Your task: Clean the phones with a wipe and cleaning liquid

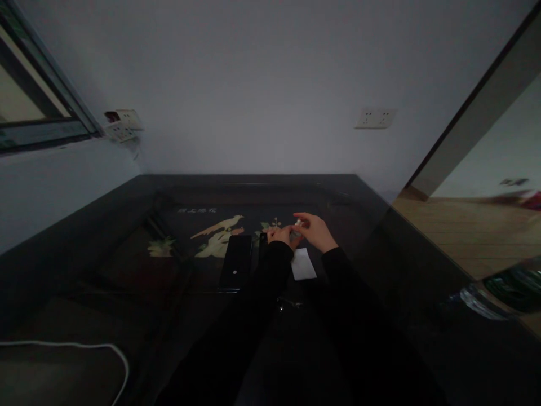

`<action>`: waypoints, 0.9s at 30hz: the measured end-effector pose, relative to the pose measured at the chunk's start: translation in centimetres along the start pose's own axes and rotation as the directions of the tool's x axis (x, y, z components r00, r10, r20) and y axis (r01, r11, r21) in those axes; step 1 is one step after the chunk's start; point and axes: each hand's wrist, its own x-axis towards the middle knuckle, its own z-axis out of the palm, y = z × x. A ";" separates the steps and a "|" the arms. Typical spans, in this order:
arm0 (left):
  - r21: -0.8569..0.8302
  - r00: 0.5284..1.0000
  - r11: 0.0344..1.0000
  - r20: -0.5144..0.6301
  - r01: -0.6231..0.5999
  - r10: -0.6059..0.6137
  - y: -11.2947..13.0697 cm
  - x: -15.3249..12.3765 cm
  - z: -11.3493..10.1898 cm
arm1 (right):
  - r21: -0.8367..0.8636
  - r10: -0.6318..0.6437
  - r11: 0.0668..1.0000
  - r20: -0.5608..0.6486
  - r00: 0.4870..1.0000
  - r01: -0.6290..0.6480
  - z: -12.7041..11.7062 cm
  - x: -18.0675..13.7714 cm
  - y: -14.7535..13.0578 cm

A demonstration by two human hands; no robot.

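Observation:
My right hand [316, 230] reaches in from the right, thumb and fingers closed around a small whitish object [298, 223]. Its kind is too small and dim to make out. Fingers of my left hand [282, 234] are curled against the same object from the left, so both hands meet on it above the dark tabletop [194, 316]. Just below them lies a white piece of paper [303, 265]. To the left of my left sleeve rests a flat black object like a phone [235, 262]. Another narrow dark item [262, 241] is partly hidden by my left hand.
Small shiny metal bits [289, 303] lie between my forearms. A bird-and-flower picture [220, 237] decorates the tabletop. At the right edge is a large clear bottle [486, 299]. A white cable [84, 345] curves at lower left. Wall sockets [375, 118] sit behind the table.

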 end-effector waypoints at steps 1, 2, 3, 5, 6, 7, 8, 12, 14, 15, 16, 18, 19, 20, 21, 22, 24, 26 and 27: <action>0.002 1.000 1.000 -0.003 0.003 -0.003 0.0 -0.1 0.0 | 0.008 0.016 1.000 -0.022 1.000 -0.015 0.1 0.0 0.0; 0.003 1.000 1.000 -0.007 0.005 -0.005 0.0 -0.1 0.0 | 0.011 0.034 0.999 -0.048 0.998 -0.034 0.2 -0.1 0.1; 0.003 1.000 1.000 -0.011 0.006 -0.006 0.0 -0.2 0.0 | 0.012 0.051 0.999 -0.072 0.996 -0.050 0.4 -0.1 0.1; 0.003 1.000 1.000 -0.012 0.003 -0.003 0.1 -0.2 -0.1 | 0.018 0.066 0.998 -0.101 0.993 -0.064 0.6 -0.2 0.2; 0.001 1.000 1.000 -0.010 0.000 0.000 0.1 -0.2 -0.1 | 0.025 0.065 0.998 -0.106 0.992 -0.063 0.6 -0.2 0.2; 0.000 1.000 1.000 -0.007 -0.003 0.003 0.1 -0.2 -0.2 | 0.036 0.062 0.998 -0.105 0.993 -0.059 0.6 -0.2 0.2; -0.003 1.000 1.000 -0.003 -0.006 0.006 0.1 -0.2 -0.3 | 0.048 0.059 0.997 -0.102 0.993 -0.055 0.6 -0.1 0.3; -0.016 1.000 1.000 0.002 -0.006 0.006 0.1 -0.2 -0.4 | 0.092 0.049 0.995 -0.089 0.995 -0.041 0.3 0.1 0.4; -0.018 1.000 1.000 0.002 -0.003 0.003 0.1 -0.2 -0.4 | 0.102 0.041 0.994 -0.086 0.995 -0.033 0.2 0.2 0.5; -0.017 1.000 1.000 0.001 -0.003 0.003 0.0 -0.2 -0.3 | 0.103 0.037 0.994 -0.084 0.996 -0.029 0.2 0.2 0.5; -0.017 1.000 1.000 0.000 -0.004 0.004 0.0 -0.2 -0.3 | 0.101 0.035 0.995 -0.084 0.996 -0.026 0.3 0.2 0.5; -0.014 1.000 1.000 0.002 -0.009 0.009 0.0 -0.2 -0.3 | 0.088 0.035 0.996 -0.089 0.995 -0.027 0.4 0.2 0.5; -0.013 1.000 1.000 0.005 -0.011 0.011 0.0 -0.2 -0.2 | 0.077 0.036 0.997 -0.094 0.995 -0.029 0.4 0.2 0.5; -0.010 1.000 1.000 0.009 -0.012 0.012 -0.1 -0.2 -0.2 | 0.064 0.039 0.997 -0.100 0.994 -0.032 0.5 0.1 0.5; -0.008 1.000 1.000 0.013 -0.013 0.013 -0.1 -0.2 -0.2 | 0.050 0.039 0.998 -0.106 0.994 -0.034 0.5 0.1 0.4; -0.007 1.000 1.000 0.016 -0.014 0.014 -0.1 -0.2 -0.2 | 0.035 0.038 0.999 -0.111 0.993 -0.035 0.5 0.0 0.3; -0.006 1.000 1.000 0.021 -0.017 0.017 -0.1 -0.1 -0.1 | 0.007 0.033 0.999 -0.120 0.992 -0.033 0.4 -0.2 0.1; -0.007 1.000 1.000 0.025 -0.017 0.017 -0.1 -0.1 -0.1 | -0.013 0.027 1.000 -0.128 0.991 -0.029 0.2 -0.4 -0.1; -0.008 1.000 1.000 0.025 -0.015 0.015 -0.1 -0.1 -0.1 | -0.017 0.023 1.000 -0.131 0.991 -0.026 0.2 -0.4 -0.2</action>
